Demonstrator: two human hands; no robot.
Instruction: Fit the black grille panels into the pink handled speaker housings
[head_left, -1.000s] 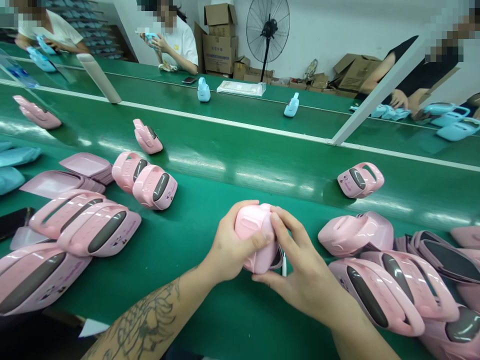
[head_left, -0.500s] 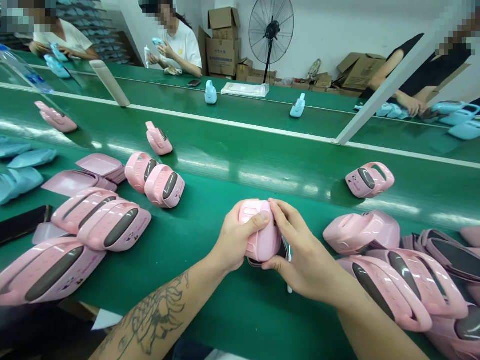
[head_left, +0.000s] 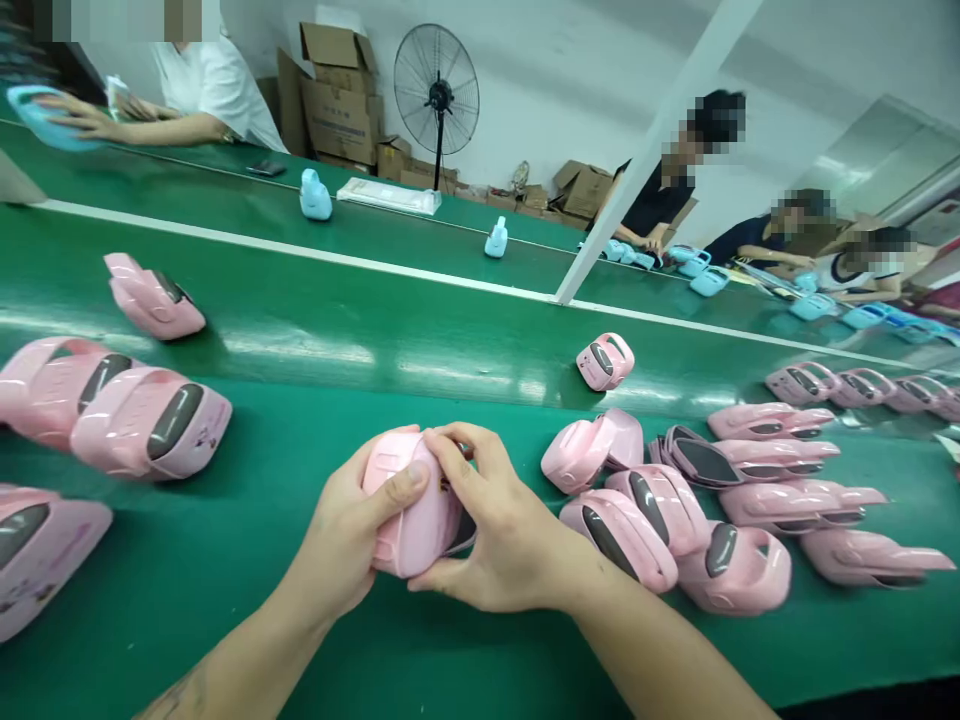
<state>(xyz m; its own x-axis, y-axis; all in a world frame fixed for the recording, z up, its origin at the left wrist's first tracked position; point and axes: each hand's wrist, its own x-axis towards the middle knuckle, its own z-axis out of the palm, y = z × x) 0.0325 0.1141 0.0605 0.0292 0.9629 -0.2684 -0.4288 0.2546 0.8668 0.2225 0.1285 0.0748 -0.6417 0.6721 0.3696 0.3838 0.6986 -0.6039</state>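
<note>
Between my two hands is a pink plastic shell (head_left: 409, 520) with a dark panel edge showing at its right side, held above the green table. My left hand (head_left: 364, 520) grips it from the left, thumb lying across its top. From the right, my right hand (head_left: 491, 520) closes on it, fingers at the upper edge and thumb at the lower edge. The undersides of the fingers are hidden. Close to my right forearm lies a group of pink handled shells with dark windows (head_left: 619, 540).
More pink shells (head_left: 150, 425) lie at the left, and rows of them (head_left: 795, 495) at the right. A conveyor belt (head_left: 405, 345) runs across, carrying a pink shell (head_left: 604, 362). Beyond a white rail, co-workers (head_left: 217, 85) handle blue parts. A slanted post (head_left: 626, 185) rises from the rail.
My view has swung to the right, showing more pink shells and people there. Both hands still hold the pink shell. A co-worker at the far left now reaches out with a blue part.
</note>
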